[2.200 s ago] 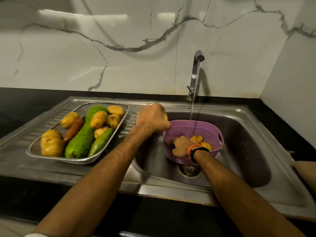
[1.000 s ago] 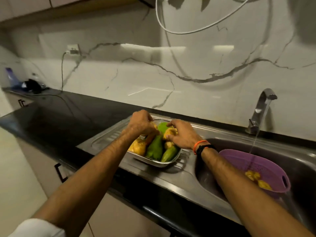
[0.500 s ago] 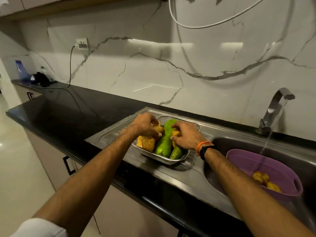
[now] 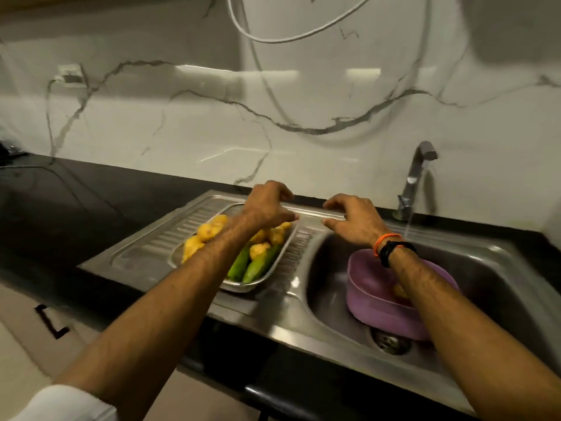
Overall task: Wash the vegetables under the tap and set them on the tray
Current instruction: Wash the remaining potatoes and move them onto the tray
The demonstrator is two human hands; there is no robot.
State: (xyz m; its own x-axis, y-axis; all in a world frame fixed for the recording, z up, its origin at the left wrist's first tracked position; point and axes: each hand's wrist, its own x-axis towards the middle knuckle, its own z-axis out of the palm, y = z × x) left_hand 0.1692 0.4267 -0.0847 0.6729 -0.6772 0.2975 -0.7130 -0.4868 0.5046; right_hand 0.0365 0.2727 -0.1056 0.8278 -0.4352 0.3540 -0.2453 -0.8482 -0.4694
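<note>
1. Tray (image 4: 243, 285): steel, on sink drainboard (image 4: 151, 253); loaded with yellow potatoes (image 4: 206, 230) and green vegetables (image 4: 258, 265).
2. Left hand (image 4: 267, 208): above tray's far end, fingers loosely curled, holding nothing.
3. Right hand (image 4: 353, 218): over the drainboard's right edge beside the basin, fingers relaxed, holding nothing (orange band and black strap at wrist).
4. Purple colander (image 4: 373, 296): in sink basin (image 4: 328, 287), yellow piece inside.
5. Tap (image 4: 416, 177): running.
6. Worktop (image 4: 76, 202): black.

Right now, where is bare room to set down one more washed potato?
The tray is crowded with potatoes and green vegetables. Bare patches: the ribbed drainboard left of the tray, and the narrow strip between tray and sink basin.
</note>
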